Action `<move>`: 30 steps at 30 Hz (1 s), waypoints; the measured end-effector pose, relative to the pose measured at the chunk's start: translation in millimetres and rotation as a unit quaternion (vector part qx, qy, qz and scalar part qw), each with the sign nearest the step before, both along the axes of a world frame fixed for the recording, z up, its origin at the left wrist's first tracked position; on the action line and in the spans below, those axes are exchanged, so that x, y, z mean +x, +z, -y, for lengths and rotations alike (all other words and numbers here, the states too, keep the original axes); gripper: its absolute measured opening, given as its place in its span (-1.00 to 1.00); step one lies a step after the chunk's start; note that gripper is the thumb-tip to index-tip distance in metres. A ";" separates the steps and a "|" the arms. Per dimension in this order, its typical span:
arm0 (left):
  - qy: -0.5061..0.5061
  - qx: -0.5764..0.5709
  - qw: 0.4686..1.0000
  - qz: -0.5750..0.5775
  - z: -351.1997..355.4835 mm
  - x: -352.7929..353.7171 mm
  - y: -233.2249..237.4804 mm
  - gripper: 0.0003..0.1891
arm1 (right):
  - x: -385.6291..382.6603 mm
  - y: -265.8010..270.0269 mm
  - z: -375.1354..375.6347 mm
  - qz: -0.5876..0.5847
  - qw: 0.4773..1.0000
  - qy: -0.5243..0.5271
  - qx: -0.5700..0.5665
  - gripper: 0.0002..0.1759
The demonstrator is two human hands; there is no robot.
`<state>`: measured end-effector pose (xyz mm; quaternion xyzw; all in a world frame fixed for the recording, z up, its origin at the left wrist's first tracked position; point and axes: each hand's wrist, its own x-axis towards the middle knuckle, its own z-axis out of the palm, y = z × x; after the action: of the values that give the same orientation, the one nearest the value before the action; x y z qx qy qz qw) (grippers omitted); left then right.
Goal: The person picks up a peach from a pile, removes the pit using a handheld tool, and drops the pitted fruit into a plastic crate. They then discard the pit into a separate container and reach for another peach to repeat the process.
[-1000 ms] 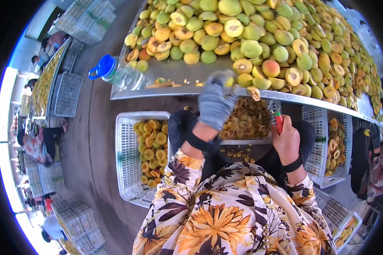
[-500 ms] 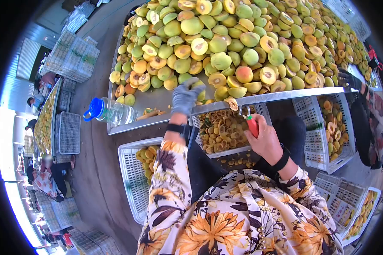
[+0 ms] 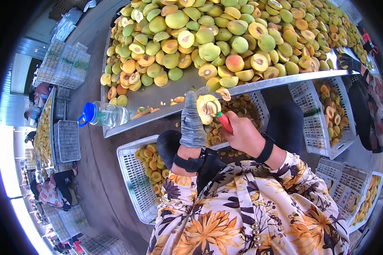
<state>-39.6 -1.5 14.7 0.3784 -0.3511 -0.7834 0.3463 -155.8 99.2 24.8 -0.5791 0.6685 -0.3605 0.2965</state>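
Observation:
My left hand (image 3: 192, 121), in a grey glove, holds a halved yellow fruit (image 3: 207, 108) with its cut face toward my right hand. My bare right hand (image 3: 242, 132) is closed round a red-handled tool (image 3: 225, 123), whose metal loop touches the fruit's cut centre. Both hands are just off the near edge of the metal table (image 3: 144, 95). On that edge lies a torn fruit scrap (image 3: 224, 93). Many halved green and orange fruits (image 3: 208, 52) are heaped on the table beyond. Below the hands, a crate of scraps (image 3: 259, 106) is partly hidden.
A blue-capped bottle (image 3: 110, 114) stands out past the table's left corner. White crates with fruit halves sit at lower left (image 3: 134, 182) and right (image 3: 312, 123). A co-worker's dark-gloved hand (image 3: 349, 63) is at the table's right. Other people and stacked crates (image 3: 64, 63) are at far left.
My left hand has come back from the heap toward me with the fruit half. My right hand has moved left, bringing the tool to the fruit. The view has shifted slightly.

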 end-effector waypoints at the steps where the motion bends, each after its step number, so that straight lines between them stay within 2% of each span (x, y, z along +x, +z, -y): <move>1: 0.023 -0.019 0.999 -0.032 -4.5 -6.8 0.3 -0.41 | -0.3 -0.3 -1.6 0.000 1.000 -0.003 0.001 -0.75; 2: 0.020 -0.019 0.999 -0.033 -5.0 -8.4 -1.2 -0.41 | -1.4 -1.0 -2.8 -0.001 1.000 -0.004 0.014 -0.75; 4: 0.030 -0.054 0.998 -0.034 -6.3 -11.1 -6.9 -0.54 | -3.5 -1.5 -5.8 -0.001 1.000 -0.008 0.029 -0.74; 8: -0.005 -0.062 0.998 0.022 2.0 -5.9 -22.3 -0.55 | -0.8 -6.0 -12.6 0.010 0.999 0.025 0.037 -0.78; 10: -0.007 -0.273 0.946 0.171 10.6 -7.5 -35.1 -0.50 | 0.2 -9.2 -14.4 0.018 0.999 0.040 0.030 -0.78; 11: -0.048 -0.234 0.966 0.098 14.9 -3.8 -40.0 -0.55 | 0.0 -10.1 -14.6 0.027 0.998 0.051 0.038 -0.80; 12: -0.048 -0.233 0.966 0.099 17.8 -3.2 -23.2 -0.55 | 0.2 -11.2 -14.9 0.037 0.996 0.062 0.046 -0.82; 14: -0.257 -0.047 0.958 0.122 25.5 -2.1 5.1 -0.55 | -0.8 -16.6 -14.3 0.057 0.995 0.074 0.045 -0.84; 16: -0.284 -0.008 0.948 0.143 28.5 0.2 6.1 -0.54 | -0.8 -17.6 -14.1 0.077 0.993 0.083 0.043 -0.86; 17: -0.251 -0.291 0.911 0.152 27.2 2.1 5.4 -0.54 | -0.9 -15.1 -12.7 0.113 0.990 0.078 0.044 -0.87; 18: -0.197 -0.550 0.798 0.148 24.7 4.6 4.2 -0.53 | -0.2 -13.7 -11.5 0.149 0.985 0.073 0.044 -0.88; 19: -0.160 -0.320 0.931 0.079 15.1 1.4 1.5 -0.52 | 1.9 -15.1 -10.4 0.150 0.985 0.073 0.044 -0.88; 20: -0.161 -0.321 0.930 0.080 4.0 1.0 1.8 -0.52 | 5.0 -18.1 -8.8 0.175 0.982 0.064 0.037 -0.88; 21: -0.077 -0.206 0.975 0.007 -9.3 1.3 6.1 -0.51 | 7.3 -20.0 -7.8 0.200 0.978 0.057 0.030 -0.88; 22: 0.011 -0.085 0.994 -0.066 -19.9 1.0 7.2 -0.50 | 8.2 -16.6 -8.0 0.201 0.977 0.058 0.031 -0.88; 23: 0.063 -0.076 0.993 -0.063 -26.9 -0.9 5.0 -0.53 | 8.6 -9.8 -9.1 0.211 0.974 0.058 0.060 -0.88; 24: 0.066 -0.074 0.993 -0.062 -29.1 -2.3 3.2 -0.53 | 9.6 -6.4 -10.0 0.220 0.970 0.058 0.089 -0.88; 27: 0.121 0.007 0.989 -0.088 -23.8 -8.4 -0.3 -0.64 | 15.0 -12.5 -10.9 0.191 0.978 0.052 0.068 -0.86; 28: 0.120 0.007 0.989 -0.088 -21.1 -7.6 -2.8 -0.64 | 15.1 -11.5 -10.4 0.191 0.978 0.051 0.067 -0.86; 30: 0.057 0.066 0.992 -0.091 -14.0 -2.0 -5.5 -0.66 | 15.5 -7.5 -9.4 0.132 0.989 0.059 0.035 -0.85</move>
<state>-41.7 12.5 9.2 0.3470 -0.2441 -0.8148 0.3950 -140.3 108.6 17.3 -0.5541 0.6008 -0.3918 0.4226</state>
